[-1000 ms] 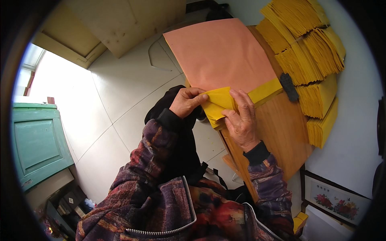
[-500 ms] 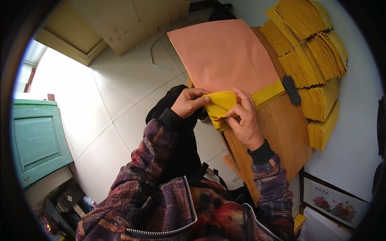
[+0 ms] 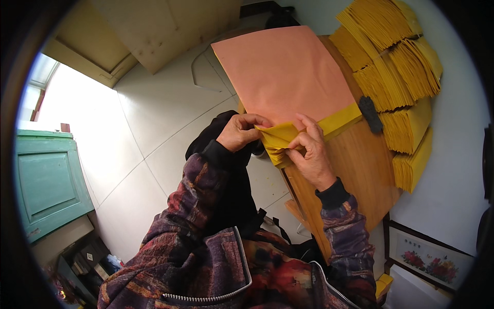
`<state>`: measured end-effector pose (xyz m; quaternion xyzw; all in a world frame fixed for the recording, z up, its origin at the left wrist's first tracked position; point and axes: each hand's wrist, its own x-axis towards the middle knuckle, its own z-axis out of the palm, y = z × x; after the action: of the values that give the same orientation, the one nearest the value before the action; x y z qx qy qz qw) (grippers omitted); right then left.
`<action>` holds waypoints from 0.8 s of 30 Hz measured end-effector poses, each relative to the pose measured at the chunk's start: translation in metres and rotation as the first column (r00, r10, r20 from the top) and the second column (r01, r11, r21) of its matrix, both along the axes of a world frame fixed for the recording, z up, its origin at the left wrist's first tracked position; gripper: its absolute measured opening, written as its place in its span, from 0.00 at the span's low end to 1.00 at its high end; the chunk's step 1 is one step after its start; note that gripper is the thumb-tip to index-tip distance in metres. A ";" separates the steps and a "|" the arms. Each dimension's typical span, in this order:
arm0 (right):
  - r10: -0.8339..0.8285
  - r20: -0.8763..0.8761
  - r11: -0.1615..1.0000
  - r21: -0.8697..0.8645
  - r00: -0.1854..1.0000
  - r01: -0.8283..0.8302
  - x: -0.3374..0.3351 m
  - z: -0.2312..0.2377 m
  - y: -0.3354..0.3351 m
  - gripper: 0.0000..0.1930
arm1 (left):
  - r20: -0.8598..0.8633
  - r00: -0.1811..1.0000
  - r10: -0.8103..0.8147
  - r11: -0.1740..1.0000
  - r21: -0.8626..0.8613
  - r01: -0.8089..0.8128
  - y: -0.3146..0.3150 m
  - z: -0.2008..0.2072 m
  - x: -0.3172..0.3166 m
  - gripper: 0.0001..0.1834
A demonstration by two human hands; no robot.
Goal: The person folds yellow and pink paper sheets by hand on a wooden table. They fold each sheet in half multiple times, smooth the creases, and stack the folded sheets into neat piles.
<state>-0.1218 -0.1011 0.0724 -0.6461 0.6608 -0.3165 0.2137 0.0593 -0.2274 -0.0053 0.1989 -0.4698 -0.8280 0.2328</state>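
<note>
A stack of paper with a large pink sheet (image 3: pixel 288 72) on top lies on the wooden table, and yellow paper (image 3: pixel 276 139) shows along its near edge. My left hand (image 3: pixel 242 132) pinches the left corner of a yellow flap between thumb and fingers. Just to the right, my right hand (image 3: pixel 310 149) grips the gathered yellow folds between thumb and bent fingers, its index finger raised over the pink sheet. Several folded layers hang below the flap at the table's edge. What lies under my right fingers is partly hidden.
Several bundles of folded yellow paper (image 3: pixel 396 67) are piled at the right against the wall. A dark grey cloth-like item (image 3: pixel 371 114) lies beside the pink sheet on the wooden table (image 3: pixel 355 165). A framed flower picture (image 3: pixel 427 257) stands at lower right, a green cabinet door (image 3: pixel 51 180) at left.
The raised yellow flap has dropped lower and creased between my hands. My left hand has shifted slightly left with its corner; my right hand stays almost in place.
</note>
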 end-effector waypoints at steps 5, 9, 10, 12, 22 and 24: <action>-0.084 -0.213 0.975 -0.219 0.973 0.036 0.006 0.002 0.007 0.19 | 0.032 0.996 0.081 0.996 -0.024 -0.081 0.006 -0.001 -0.005 0.12; -0.086 -0.309 0.953 -0.303 0.947 -0.012 0.008 -0.001 0.010 0.24 | 0.069 0.991 0.118 0.990 -0.082 -0.112 0.007 0.001 -0.006 0.14; -0.084 -0.321 0.944 -0.328 0.943 -0.028 0.008 -0.002 0.010 0.25 | 0.073 0.991 0.116 0.990 -0.085 -0.110 0.006 0.001 -0.007 0.14; -0.080 -0.354 0.934 -0.353 0.932 -0.053 0.008 -0.002 0.010 0.23 | 0.082 0.989 0.121 0.990 -0.087 -0.114 0.006 0.002 -0.006 0.14; 0.011 -0.353 0.980 -0.183 0.935 -0.080 0.011 0.005 0.009 0.06 | 0.067 0.991 0.112 0.991 -0.075 -0.107 0.005 -0.001 -0.005 0.15; 0.020 -0.304 0.985 -0.157 0.953 -0.071 0.011 0.007 0.009 0.05 | 0.046 0.992 0.119 0.992 -0.057 -0.116 0.006 -0.002 -0.006 0.16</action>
<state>-0.1106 -0.0926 0.0790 -0.7173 0.6420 -0.2633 0.0633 0.0536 -0.2216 -0.0072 0.2400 -0.4851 -0.7947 0.2749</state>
